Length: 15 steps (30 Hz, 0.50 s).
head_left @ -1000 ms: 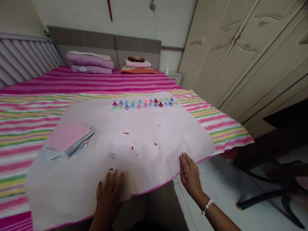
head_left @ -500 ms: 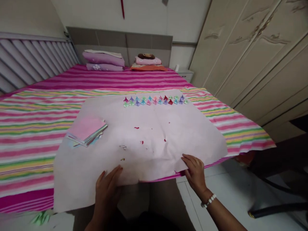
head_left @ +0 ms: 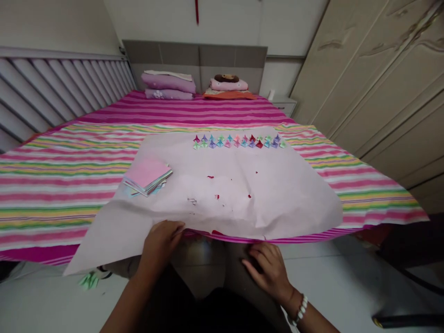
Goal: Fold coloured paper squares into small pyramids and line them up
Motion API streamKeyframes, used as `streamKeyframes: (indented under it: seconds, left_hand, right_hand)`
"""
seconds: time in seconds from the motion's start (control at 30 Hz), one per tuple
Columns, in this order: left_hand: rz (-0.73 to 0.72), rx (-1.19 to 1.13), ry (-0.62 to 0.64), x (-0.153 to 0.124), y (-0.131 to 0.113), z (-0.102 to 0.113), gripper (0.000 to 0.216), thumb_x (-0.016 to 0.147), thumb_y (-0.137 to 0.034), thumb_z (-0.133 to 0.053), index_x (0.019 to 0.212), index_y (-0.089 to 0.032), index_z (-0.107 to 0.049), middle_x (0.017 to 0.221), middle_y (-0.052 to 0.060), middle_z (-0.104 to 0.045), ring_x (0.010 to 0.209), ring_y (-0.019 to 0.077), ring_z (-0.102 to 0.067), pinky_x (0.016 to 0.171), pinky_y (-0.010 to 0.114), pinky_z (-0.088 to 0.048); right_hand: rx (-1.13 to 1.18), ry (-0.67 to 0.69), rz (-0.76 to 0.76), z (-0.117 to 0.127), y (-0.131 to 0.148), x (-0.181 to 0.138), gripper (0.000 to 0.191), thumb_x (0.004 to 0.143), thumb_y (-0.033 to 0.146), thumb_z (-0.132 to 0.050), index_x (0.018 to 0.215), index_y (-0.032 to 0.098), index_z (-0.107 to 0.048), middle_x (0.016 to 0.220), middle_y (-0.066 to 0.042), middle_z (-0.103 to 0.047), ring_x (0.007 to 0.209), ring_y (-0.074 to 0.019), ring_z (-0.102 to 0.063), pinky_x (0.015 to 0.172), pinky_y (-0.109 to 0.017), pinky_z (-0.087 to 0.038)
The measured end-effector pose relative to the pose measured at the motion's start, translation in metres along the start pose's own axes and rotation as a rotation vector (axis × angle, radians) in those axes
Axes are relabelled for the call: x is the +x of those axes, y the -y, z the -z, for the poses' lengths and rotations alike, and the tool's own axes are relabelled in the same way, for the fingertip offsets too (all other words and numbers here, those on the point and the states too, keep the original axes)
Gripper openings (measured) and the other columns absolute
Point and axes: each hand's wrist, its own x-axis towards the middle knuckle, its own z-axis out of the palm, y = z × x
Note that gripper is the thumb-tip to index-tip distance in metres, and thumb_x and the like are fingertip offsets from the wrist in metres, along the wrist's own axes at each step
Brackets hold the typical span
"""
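A large whitish sheet (head_left: 294,194) lies over the near part of the bed, its front edge raised and wavy. My left hand (head_left: 161,240) pinches that edge left of centre. My right hand (head_left: 270,270) is just below the edge at the right, palm side partly hidden, thumb and fingers apart around nothing visible. It wears a white bead bracelet (head_left: 302,309). On the sheet lie a stack of square coloured papers (head_left: 147,173), pink on top, and two rows of small folded paper pieces (head_left: 237,142). Small red scraps (head_left: 217,197) are scattered in the middle.
The bed has a striped cover (head_left: 69,185). Folded purple bedding (head_left: 169,85) sits by the headboard, with a slatted rail (head_left: 69,88) at left. A cream wardrobe (head_left: 367,88) stands right. A crumpled green paper (head_left: 89,280) is on the floor.
My left hand has moved up and taken hold of the sheet's front edge, which is lifted. The right hand has dropped below the edge. The view has shifted left.
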Motion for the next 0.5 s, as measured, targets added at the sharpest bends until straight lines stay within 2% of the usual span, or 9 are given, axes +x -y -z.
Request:
streamKeyframes:
  seconds: [0.07, 0.17, 0.23, 0.27, 0.3, 0.33, 0.4, 0.47, 0.5]
  left_hand:
    - [-0.076, -0.049, -0.053, -0.005, 0.006, -0.004, 0.023, 0.083, -0.028, -0.049, 0.09, -0.023, -0.071, 0.09, 0.003, -0.075, 0.086, 0.0221, -0.067, 0.08, 0.033, -0.051]
    - [-0.147, -0.119, -0.212, -0.016, 0.013, -0.01, 0.02, 0.083, -0.026, -0.051, 0.086, -0.023, -0.071, 0.083, 0.004, -0.075, 0.078, 0.021, -0.068, 0.072, 0.032, -0.053]
    - [-0.124, -0.198, -0.352, -0.028, 0.008, -0.011, 0.017, 0.082, -0.025, -0.056, 0.087, -0.022, -0.072, 0.086, 0.006, -0.075, 0.082, 0.0218, -0.068, 0.077, 0.034, -0.053]
    - [-0.096, -0.261, -0.384, -0.036, 0.002, -0.013, 0.015, 0.08, -0.026, -0.059, 0.088, -0.023, -0.072, 0.088, 0.006, -0.075, 0.086, 0.0226, -0.068, 0.081, 0.035, -0.052]
    - [-0.077, -0.361, -0.352, -0.044, -0.006, -0.016, 0.012, 0.078, -0.027, -0.063, 0.085, -0.023, -0.072, 0.087, 0.006, -0.074, 0.086, 0.0224, -0.067, 0.081, 0.035, -0.052]
    - [-0.066, -0.493, -0.223, -0.053, -0.015, -0.021, 0.01, 0.077, -0.028, -0.065, 0.083, -0.023, -0.072, 0.086, 0.006, -0.074, 0.084, 0.0215, -0.067, 0.079, 0.034, -0.053]
    - [0.082, -0.8, 0.119, -0.07, -0.029, -0.038, 0.015, 0.074, -0.029, -0.069, 0.087, -0.024, -0.073, 0.084, 0.005, -0.073, 0.078, 0.0209, -0.068, 0.074, 0.033, -0.055]
    - [0.364, -1.155, 0.433, -0.081, -0.031, -0.06, 0.028, 0.064, -0.031, -0.079, 0.09, -0.023, -0.074, 0.083, 0.007, -0.074, 0.076, 0.0236, -0.069, 0.072, 0.037, -0.056]
    - [0.552, -1.353, 0.443, -0.084, -0.025, -0.07, 0.035, 0.059, -0.031, -0.082, 0.092, -0.024, -0.074, 0.087, 0.008, -0.074, 0.078, 0.0261, -0.07, 0.072, 0.039, -0.056]
  right_hand:
    - [0.003, 0.087, -0.025, -0.009, 0.005, 0.007, 0.024, 0.085, 0.025, -0.063, 0.108, 0.019, -0.061, 0.096, -0.009, -0.065, 0.092, -0.0253, -0.056, 0.078, -0.037, -0.045]
    - [-0.072, 0.114, -0.093, -0.021, 0.003, 0.028, 0.024, 0.087, 0.019, -0.056, 0.11, 0.016, -0.063, 0.099, -0.013, -0.065, 0.089, -0.0273, -0.055, 0.075, -0.039, -0.044]
    - [-0.067, 0.141, -0.102, -0.026, -0.001, 0.044, 0.019, 0.086, 0.014, -0.052, 0.099, 0.017, -0.066, 0.093, -0.011, -0.066, 0.083, -0.0262, -0.056, 0.071, -0.036, -0.043]
    - [-0.044, 0.152, -0.115, -0.028, -0.004, 0.052, 0.018, 0.087, 0.013, -0.051, 0.094, 0.018, -0.067, 0.09, -0.01, -0.067, 0.081, -0.0254, -0.057, 0.069, -0.035, -0.043]
    - [-0.005, 0.158, -0.127, -0.028, -0.007, 0.059, 0.017, 0.087, 0.013, -0.05, 0.091, 0.018, -0.066, 0.088, -0.01, -0.067, 0.08, -0.0244, -0.058, 0.068, -0.034, -0.043]
    - [0.042, 0.163, -0.14, -0.028, -0.009, 0.065, 0.017, 0.088, 0.013, -0.049, 0.09, 0.018, -0.065, 0.086, -0.009, -0.067, 0.078, -0.0232, -0.059, 0.068, -0.033, -0.043]
    - [0.118, 0.169, -0.166, -0.024, -0.01, 0.072, 0.016, 0.09, 0.015, -0.047, 0.089, 0.018, -0.063, 0.083, -0.008, -0.066, 0.076, -0.0216, -0.06, 0.067, -0.031, -0.043]
    - [0.154, 0.175, -0.171, -0.019, -0.008, 0.073, 0.016, 0.092, 0.018, -0.047, 0.085, 0.019, -0.062, 0.079, -0.006, -0.065, 0.072, -0.0203, -0.06, 0.065, -0.029, -0.042]
    - [0.156, 0.179, -0.16, -0.017, -0.006, 0.07, 0.018, 0.092, 0.018, -0.046, 0.082, 0.019, -0.061, 0.077, -0.006, -0.064, 0.07, -0.0195, -0.059, 0.063, -0.028, -0.041]
